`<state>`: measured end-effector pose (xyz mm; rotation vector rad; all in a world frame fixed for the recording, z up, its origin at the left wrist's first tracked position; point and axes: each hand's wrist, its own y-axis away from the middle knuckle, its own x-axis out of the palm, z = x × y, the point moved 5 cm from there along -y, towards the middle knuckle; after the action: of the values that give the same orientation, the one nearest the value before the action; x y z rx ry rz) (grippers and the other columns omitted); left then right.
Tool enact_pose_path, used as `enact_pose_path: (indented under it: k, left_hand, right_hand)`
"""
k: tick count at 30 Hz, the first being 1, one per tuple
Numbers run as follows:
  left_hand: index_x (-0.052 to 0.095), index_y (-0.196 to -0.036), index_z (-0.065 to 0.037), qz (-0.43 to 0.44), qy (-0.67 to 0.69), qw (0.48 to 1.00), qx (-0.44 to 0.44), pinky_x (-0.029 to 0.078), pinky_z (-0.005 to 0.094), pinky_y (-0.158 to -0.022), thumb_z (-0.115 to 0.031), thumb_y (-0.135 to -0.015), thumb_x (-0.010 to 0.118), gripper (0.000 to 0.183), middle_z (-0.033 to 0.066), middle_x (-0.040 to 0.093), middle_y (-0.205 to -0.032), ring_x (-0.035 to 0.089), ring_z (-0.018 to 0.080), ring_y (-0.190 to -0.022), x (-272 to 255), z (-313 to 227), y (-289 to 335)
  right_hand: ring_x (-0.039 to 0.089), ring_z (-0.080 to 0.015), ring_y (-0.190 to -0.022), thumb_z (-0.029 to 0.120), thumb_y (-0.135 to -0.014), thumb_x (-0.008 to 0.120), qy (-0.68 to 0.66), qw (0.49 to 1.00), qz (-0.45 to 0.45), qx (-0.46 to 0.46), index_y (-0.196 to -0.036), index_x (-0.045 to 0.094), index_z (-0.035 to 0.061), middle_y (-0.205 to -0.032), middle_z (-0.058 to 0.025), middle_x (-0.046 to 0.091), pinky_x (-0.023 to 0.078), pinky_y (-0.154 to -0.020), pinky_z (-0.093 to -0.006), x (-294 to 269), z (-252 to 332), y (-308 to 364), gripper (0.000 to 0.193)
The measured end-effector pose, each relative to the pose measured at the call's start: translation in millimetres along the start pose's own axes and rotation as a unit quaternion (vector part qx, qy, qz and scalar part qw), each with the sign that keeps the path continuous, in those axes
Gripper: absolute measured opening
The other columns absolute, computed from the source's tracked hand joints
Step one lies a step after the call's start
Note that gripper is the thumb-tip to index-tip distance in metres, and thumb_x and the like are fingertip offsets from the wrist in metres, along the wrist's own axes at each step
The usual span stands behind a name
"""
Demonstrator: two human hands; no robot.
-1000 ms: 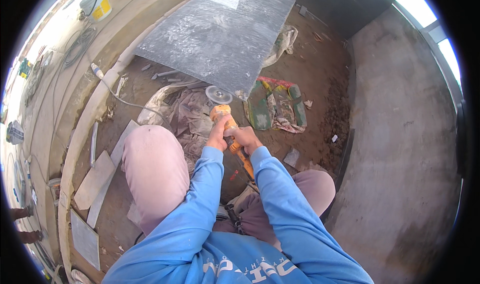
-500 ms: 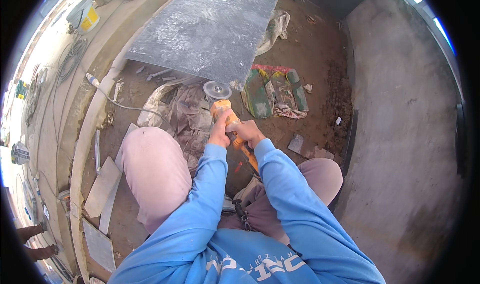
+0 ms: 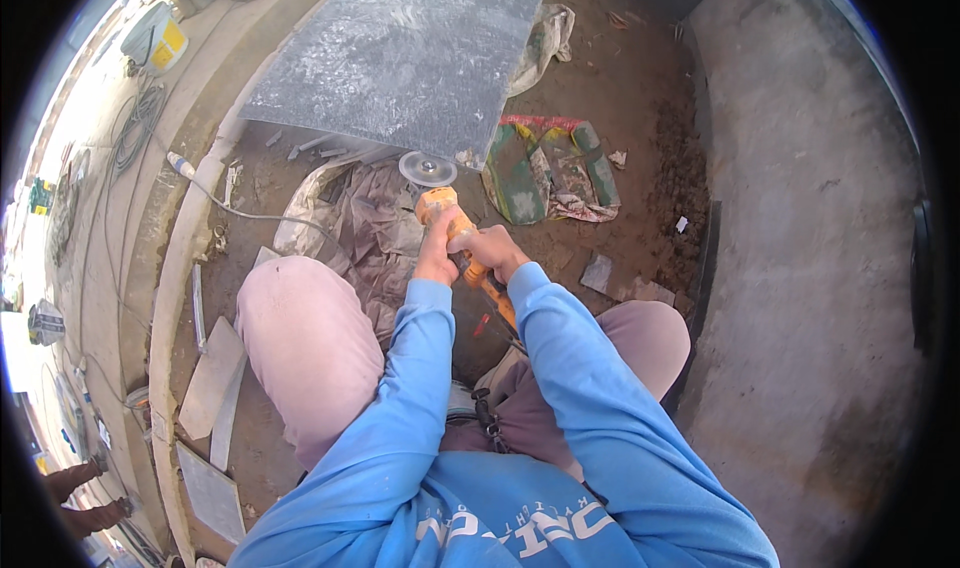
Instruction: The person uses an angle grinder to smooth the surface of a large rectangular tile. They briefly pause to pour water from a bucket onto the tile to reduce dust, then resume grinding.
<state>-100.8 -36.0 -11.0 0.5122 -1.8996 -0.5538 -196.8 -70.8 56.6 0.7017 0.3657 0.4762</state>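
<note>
Both my hands are closed around an orange angle grinder (image 3: 477,271) held out in front of me between my knees. My left hand (image 3: 437,253) wraps the body close behind the grinder's head, and my right hand (image 3: 493,252) grips just behind and to the right of it. The round cutting disc (image 3: 428,168) is at the near edge of a large grey slab (image 3: 390,68); whether it touches the slab I cannot tell. Below the disc lies a crumpled brownish sheet (image 3: 380,218) on the dirt floor.
A green and red sack (image 3: 550,168) lies right of the disc. Cut slab pieces (image 3: 212,378) rest by my left knee. A cable with a white connector (image 3: 181,164) crosses the concrete ledge. A concrete wall (image 3: 800,268) rises at the right; a bucket (image 3: 155,38) stands far left.
The slab, disc and sack appear slightly higher in the picture as the view shifts. My two hands keep the same grip on the grinder.
</note>
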Motion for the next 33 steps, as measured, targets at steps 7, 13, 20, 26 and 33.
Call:
enact_pose_path:
  k: [7, 13, 20, 26, 33]
  left_hand:
    - [0.059, -0.115, -0.012, -0.006, -0.016, 1.000, 0.003, 0.056, 0.0402, -0.074, -0.035, -0.082, 0.075, 0.044, 0.0085, 0.066, -0.093, 0.067, 0.0231, -0.082, -1.2, -2.8, -1.9]
    - [0.059, -0.117, -0.009, -0.015, -0.017, 1.000, -0.003, 0.056, 0.0419, -0.079, -0.036, -0.082, 0.076, 0.047, 0.0125, 0.067, -0.096, 0.068, 0.0261, -0.085, -4.1, -5.9, -3.9]
    - [0.060, -0.112, -0.010, -0.013, 0.006, 1.000, -0.009, 0.056, 0.0398, -0.075, -0.034, -0.082, 0.076, 0.042, 0.0095, 0.067, -0.093, 0.068, 0.0234, -0.081, -6.8, -9.2, -7.8]
    - [0.060, -0.113, -0.010, -0.008, 0.000, 1.000, 0.006, 0.056, 0.0402, -0.075, -0.034, -0.081, 0.076, 0.043, 0.0097, 0.067, -0.093, 0.068, 0.0238, -0.081, -15.1, -24.0, -19.0]
    - [0.060, -0.113, -0.010, -0.020, -0.013, 1.000, 0.006, 0.056, 0.0405, -0.075, -0.035, -0.081, 0.076, 0.043, 0.0097, 0.067, -0.093, 0.068, 0.0238, -0.082, -7.8, -29.3, -14.6]
  right_hand:
    - [0.065, -0.0249, -0.071, 0.020, -0.067, 0.083, 0.008, 1.000, -0.007, 0.002, -0.091, 0.070, -0.0125, -0.088, -0.0156, 0.068, 0.052, -0.057, -0.0416, 1.4, 0.3, -3.0, 0.042]
    - [0.065, -0.0243, -0.070, 0.021, -0.067, 0.083, 0.007, 1.000, -0.007, 0.006, -0.091, 0.070, -0.0128, -0.088, -0.0152, 0.068, 0.051, -0.057, -0.0412, 4.1, 1.6, -4.7, 0.044]
    - [0.066, -0.0243, -0.070, 0.020, -0.067, 0.083, 0.000, 1.000, -0.004, 0.003, -0.092, 0.070, -0.0129, -0.087, -0.0151, 0.068, 0.051, -0.057, -0.0409, 8.7, 6.4, -7.5, 0.043]
    - [0.066, -0.0250, -0.079, 0.020, -0.060, 0.085, -0.012, 1.000, 0.008, -0.001, -0.096, 0.068, -0.0162, -0.094, -0.0171, 0.069, 0.052, -0.067, -0.0396, 19.0, 16.7, -13.3, 0.054]
    - [0.064, -0.0229, -0.074, 0.024, -0.065, 0.082, 0.011, 1.000, -0.001, -0.014, -0.091, 0.070, -0.0113, -0.089, -0.0142, 0.068, 0.050, -0.061, -0.0392, 19.5, 15.9, -21.6, 0.046]
